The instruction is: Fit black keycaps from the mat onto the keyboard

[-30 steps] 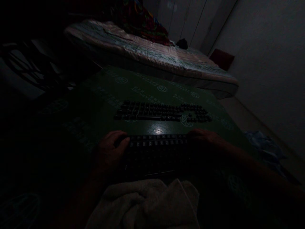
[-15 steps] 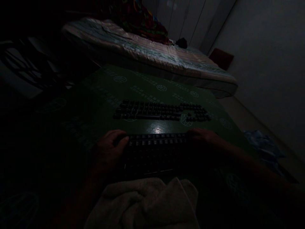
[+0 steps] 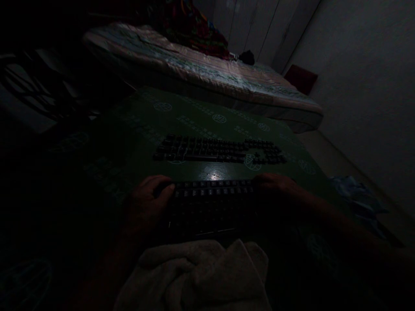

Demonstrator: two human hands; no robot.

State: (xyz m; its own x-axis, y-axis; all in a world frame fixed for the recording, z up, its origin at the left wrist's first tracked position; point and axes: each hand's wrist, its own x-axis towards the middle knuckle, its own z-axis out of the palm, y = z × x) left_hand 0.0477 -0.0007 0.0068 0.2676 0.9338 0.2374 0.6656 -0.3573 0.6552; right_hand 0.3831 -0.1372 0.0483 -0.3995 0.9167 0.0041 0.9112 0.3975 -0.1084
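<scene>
A dark keyboard (image 3: 212,203) lies in front of me, its upper rows of keys catching some light and its lower part lost in shadow. My left hand (image 3: 151,196) is closed round its left end, thumb on the top edge. Around the right end is my right hand (image 3: 272,183), with its fingers mostly in darkness. Beyond the keyboard, black keycaps (image 3: 207,149) are laid out in rows on the green table (image 3: 194,123). A crumpled light cloth (image 3: 207,272) is on the near side of the keyboard.
Behind the table stands a bed with a patterned mattress (image 3: 194,65), a dark red blanket (image 3: 197,39) and a black item (image 3: 247,57) on it. A bluish cloth heap (image 3: 356,196) is on the floor at right, by the wall (image 3: 366,86).
</scene>
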